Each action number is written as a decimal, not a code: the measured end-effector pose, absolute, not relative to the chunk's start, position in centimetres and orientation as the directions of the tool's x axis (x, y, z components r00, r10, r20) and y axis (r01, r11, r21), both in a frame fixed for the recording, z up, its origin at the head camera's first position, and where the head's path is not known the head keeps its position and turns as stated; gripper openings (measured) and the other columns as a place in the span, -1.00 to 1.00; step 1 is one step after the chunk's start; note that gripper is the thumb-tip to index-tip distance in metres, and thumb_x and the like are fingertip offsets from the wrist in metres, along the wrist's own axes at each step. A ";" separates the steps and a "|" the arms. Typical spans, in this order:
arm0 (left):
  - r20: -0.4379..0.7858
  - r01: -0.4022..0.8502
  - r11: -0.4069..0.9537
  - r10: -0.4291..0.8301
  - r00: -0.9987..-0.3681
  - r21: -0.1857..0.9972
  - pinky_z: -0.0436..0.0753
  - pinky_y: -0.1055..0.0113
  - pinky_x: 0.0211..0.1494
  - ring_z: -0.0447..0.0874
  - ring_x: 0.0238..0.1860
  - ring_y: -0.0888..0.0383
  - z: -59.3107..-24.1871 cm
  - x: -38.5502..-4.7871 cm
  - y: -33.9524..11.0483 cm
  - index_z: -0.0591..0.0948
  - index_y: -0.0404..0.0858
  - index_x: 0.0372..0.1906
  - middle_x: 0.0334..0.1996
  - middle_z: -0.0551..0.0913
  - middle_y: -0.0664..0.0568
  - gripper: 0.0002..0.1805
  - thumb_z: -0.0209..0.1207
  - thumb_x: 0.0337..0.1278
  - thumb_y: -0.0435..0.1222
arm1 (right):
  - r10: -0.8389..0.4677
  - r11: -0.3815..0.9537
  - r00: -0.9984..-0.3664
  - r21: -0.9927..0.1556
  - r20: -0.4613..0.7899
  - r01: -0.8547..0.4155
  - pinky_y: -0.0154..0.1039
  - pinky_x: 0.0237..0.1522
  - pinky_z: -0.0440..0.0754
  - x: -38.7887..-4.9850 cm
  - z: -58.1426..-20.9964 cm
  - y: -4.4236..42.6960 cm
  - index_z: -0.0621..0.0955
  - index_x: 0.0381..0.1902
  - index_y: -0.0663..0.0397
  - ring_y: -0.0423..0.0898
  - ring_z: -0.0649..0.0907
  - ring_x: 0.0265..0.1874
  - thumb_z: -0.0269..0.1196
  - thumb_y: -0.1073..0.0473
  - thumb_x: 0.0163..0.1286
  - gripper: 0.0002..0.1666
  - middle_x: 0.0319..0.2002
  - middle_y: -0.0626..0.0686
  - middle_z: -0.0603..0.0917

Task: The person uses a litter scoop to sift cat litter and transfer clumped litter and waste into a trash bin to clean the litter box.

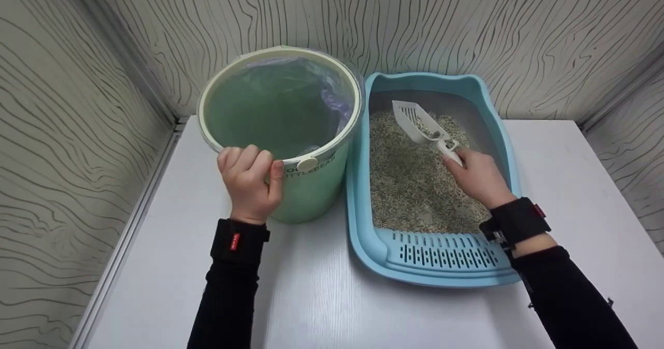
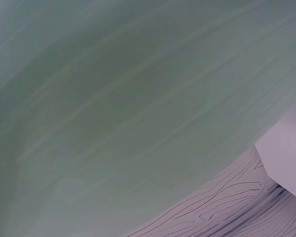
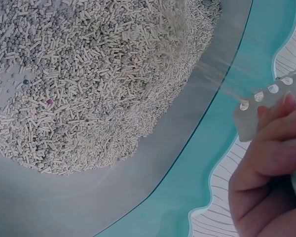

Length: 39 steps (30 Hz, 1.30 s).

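Right hand point(image 1: 480, 175): fingers curled round the handle of the white scoop point(image 1: 415, 123); the grip hides the handle's rear end. Scoop is held above the litter box point(image 1: 358, 204), over its back half. Long axis runs diagonally: slotted head toward the table's back-left corner, handle toward front-right. Some litter sits in the head at the handle end; exact amount hard to read. Right wrist view cuts the scoop off at the frame edge, and blurred streaks run from its slots toward the litter point(image 1: 415, 183).

Left hand point(image 1: 250, 180): fingers bent over the front rim of the green bin point(image 1: 311, 188), thumb just right of them, gripping it. Fingertips hidden by the hand itself. Left wrist view is mostly blurred green bin wall, hand out of frame.

Bin stands near the back-left corner of the table point(image 1: 311, 297). Clear purplish bag point(image 1: 334, 97) lines it; inside is dim, bottom can't be made out. Lettering below the rim is partly covered. Litter box is just right of the bin, by the table's back edge. Table's front edge and both forearms are cut off.
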<state>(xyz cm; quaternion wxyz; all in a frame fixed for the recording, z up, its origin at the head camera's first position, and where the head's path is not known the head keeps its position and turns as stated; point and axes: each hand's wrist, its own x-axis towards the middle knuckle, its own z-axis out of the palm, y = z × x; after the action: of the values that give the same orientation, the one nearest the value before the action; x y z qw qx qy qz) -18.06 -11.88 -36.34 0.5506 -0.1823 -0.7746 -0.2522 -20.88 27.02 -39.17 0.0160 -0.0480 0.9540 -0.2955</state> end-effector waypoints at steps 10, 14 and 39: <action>0.947 0.561 0.807 0.006 -0.320 0.185 0.21 0.09 -0.15 0.19 -0.51 -0.01 -36.3 -18.1 -11.8 0.29 -0.27 -0.69 -0.67 0.27 -0.04 -0.37 -0.18 0.50 0.03 | -0.078 0.827 -0.996 -0.555 0.039 -0.087 -0.19 -0.46 0.26 -20.5 -38.8 27.0 0.54 -0.19 0.27 -0.10 0.34 -0.63 0.06 0.01 0.54 -0.62 -0.53 0.05 0.43; 0.948 0.561 0.807 0.006 -0.317 0.183 0.21 0.09 -0.15 0.19 -0.51 -0.01 -36.3 -18.1 -11.9 0.29 -0.27 -0.68 -0.66 0.27 -0.04 -0.38 -0.17 0.50 0.03 | -0.062 0.824 -0.995 -0.559 0.083 -0.098 -0.18 -0.44 0.25 -20.2 -38.7 26.9 0.55 -0.19 0.29 -0.10 0.34 -0.62 0.15 0.03 0.49 -0.65 -0.52 0.06 0.46; 0.938 0.546 0.817 0.017 -0.347 0.187 0.21 0.08 -0.14 0.19 -0.50 -0.02 -36.2 -18.2 -12.0 0.30 -0.28 -0.68 -0.66 0.28 -0.06 -0.36 -0.20 0.50 0.05 | 0.040 0.833 -0.982 -0.550 0.183 -0.069 -0.16 -0.33 0.33 -19.8 -38.9 26.8 0.61 -0.22 0.25 0.04 0.53 -0.47 0.30 0.15 0.32 -0.76 -0.31 0.29 0.68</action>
<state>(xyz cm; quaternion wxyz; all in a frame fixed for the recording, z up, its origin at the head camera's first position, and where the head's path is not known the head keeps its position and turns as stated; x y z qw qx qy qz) -18.22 -11.97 -36.20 0.5426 -0.1796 -0.7835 -0.2437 -19.75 26.80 -38.86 -0.0937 -0.0076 0.9527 -0.2892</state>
